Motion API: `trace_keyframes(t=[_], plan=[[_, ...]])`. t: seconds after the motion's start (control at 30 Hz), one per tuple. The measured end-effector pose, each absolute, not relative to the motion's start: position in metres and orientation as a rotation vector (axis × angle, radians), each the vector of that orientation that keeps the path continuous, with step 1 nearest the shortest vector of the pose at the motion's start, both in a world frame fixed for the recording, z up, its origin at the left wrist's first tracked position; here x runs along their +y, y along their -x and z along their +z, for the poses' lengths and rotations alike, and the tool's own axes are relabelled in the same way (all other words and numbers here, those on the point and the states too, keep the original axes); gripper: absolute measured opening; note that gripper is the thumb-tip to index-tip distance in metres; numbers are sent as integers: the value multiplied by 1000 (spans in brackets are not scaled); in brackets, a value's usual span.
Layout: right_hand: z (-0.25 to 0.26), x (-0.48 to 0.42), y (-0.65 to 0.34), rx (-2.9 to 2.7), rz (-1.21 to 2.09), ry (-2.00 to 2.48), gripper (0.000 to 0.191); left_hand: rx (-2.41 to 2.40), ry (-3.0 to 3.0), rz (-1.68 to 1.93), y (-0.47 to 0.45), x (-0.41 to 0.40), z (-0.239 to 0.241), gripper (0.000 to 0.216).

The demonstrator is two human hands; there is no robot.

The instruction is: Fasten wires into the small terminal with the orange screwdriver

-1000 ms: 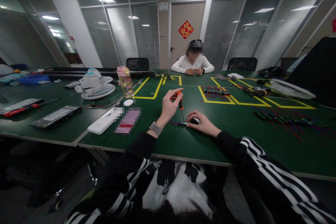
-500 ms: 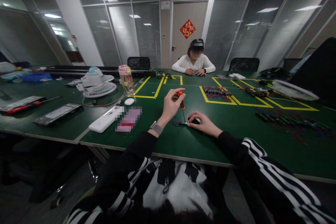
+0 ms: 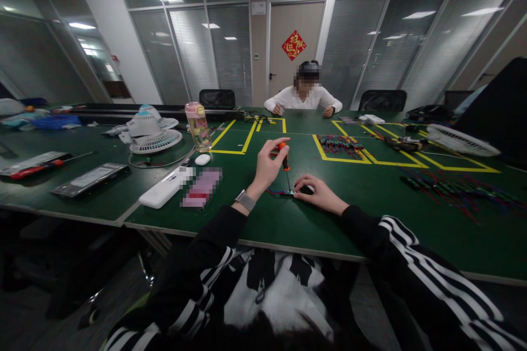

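My left hand (image 3: pixel 269 164) is closed on the orange-and-black handle of a screwdriver (image 3: pixel 286 163). Its thin shaft points down, nearly upright, and the tip meets a small green circuit board (image 3: pixel 287 193) lying on the table. Red and blue wires (image 3: pixel 273 191) run out from the board's left end. With thumb and fingers, my right hand (image 3: pixel 313 193) pinches the board's right end. Those fingers partly cover a dark object (image 3: pixel 305 190), which I cannot make out.
On the green table (image 3: pixel 247 227), a white power bank (image 3: pixel 167 186), a pink bottle (image 3: pixel 198 126) and a fan (image 3: pixel 154 137) stand to the left. Bundles of wired boards (image 3: pixel 340 146) lie right, inside yellow tape. Across the table sits a person in white (image 3: pixel 302 100).
My hands, the screwdriver and the board hold almost the same position. Across the table, the other person's hands have moved apart.
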State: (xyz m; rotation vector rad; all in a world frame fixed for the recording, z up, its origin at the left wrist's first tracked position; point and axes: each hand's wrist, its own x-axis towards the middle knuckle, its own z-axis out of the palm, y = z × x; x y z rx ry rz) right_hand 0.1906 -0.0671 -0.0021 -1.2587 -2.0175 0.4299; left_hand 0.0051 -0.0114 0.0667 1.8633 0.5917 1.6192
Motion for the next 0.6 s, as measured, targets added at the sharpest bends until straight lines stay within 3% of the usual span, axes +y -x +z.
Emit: trace_keyframes(t=[0.6], plan=[[-1,-68,-190,-2009,456,1262,16,556,-1829,1540,-6,-10,66,33]])
